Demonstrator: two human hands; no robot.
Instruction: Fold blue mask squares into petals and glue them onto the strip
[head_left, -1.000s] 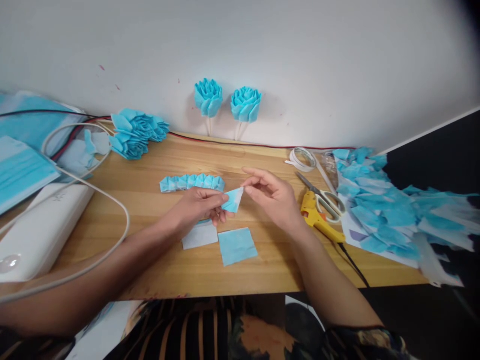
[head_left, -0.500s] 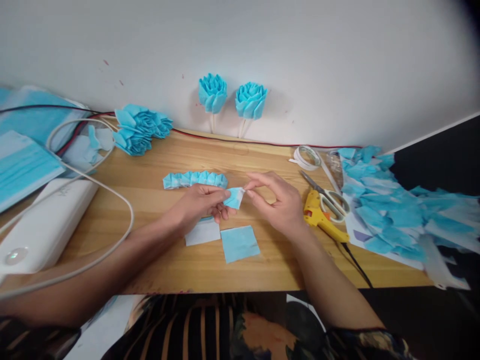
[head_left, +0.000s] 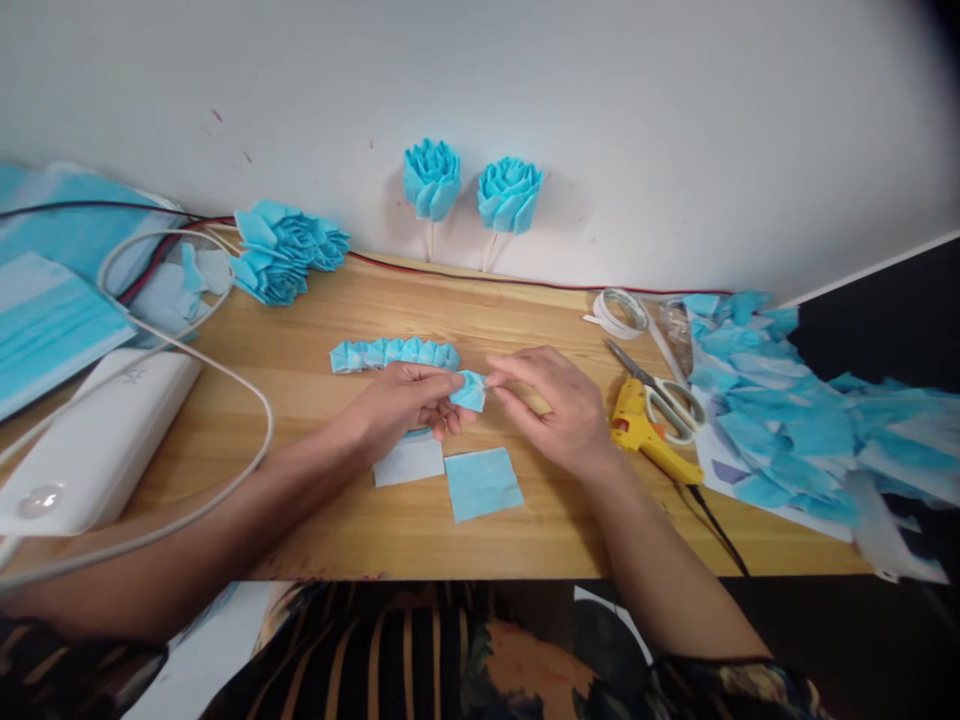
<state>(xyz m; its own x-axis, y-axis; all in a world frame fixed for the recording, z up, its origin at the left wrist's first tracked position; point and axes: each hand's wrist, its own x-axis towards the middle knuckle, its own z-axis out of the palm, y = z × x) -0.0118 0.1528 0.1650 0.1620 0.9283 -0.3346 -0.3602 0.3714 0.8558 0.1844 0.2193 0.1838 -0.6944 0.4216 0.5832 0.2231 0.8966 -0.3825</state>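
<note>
desk (head_left: 420, 550): blue piece (head_left: 470, 394) being pinched by left hand (head_left: 409, 403), right hand (head_left: 559, 408); row (head_left: 394, 354) folded; squares (head_left: 484, 485) nearer front edge being left flat.

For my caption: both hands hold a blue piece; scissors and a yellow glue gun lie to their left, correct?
Wrong side: the left hand and right hand hold the blue piece, but the head view shows the scissors and yellow glue gun to their right.

1 held pc (head_left: 470, 391) | 1 pleated row (head_left: 395, 354) | 2 upright flwrs (head_left: 432, 180) | 1 glue gun (head_left: 647, 440) | 1 scissors (head_left: 649, 382) | 1 tape roll (head_left: 615, 326)
</note>
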